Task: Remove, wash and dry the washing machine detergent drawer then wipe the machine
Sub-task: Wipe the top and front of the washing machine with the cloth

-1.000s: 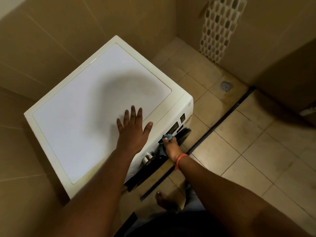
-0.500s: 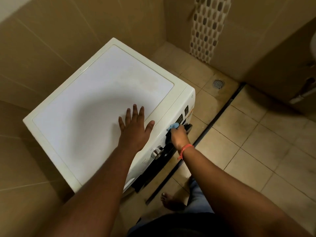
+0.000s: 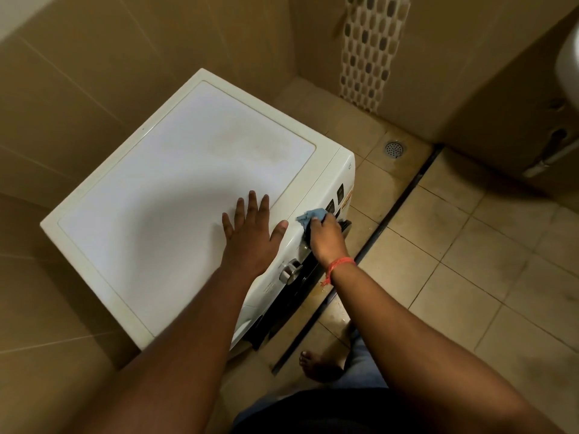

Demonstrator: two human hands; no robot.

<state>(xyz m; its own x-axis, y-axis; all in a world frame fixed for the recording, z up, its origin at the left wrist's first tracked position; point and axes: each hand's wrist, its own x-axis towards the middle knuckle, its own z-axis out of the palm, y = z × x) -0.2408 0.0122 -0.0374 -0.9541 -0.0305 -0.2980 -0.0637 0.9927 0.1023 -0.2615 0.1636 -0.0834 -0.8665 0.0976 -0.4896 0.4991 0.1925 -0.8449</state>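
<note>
Against the left wall stands the washing machine [image 3: 175, 195], its back corner tucked close to the tiles. Flat near its front edge rests the left hand [image 3: 250, 233], fingers spread. Just right, the right hand [image 3: 326, 239] clutches a blue cloth [image 3: 311, 216] against the control panel. Open tiled floor [image 3: 470, 277] stretches rightward.

A round metal floor drain [image 3: 394, 149] is sitting in the tiled floor [image 3: 488, 255]; a pebble mosaic strip [image 3: 371, 48] is running up the wall.
</note>
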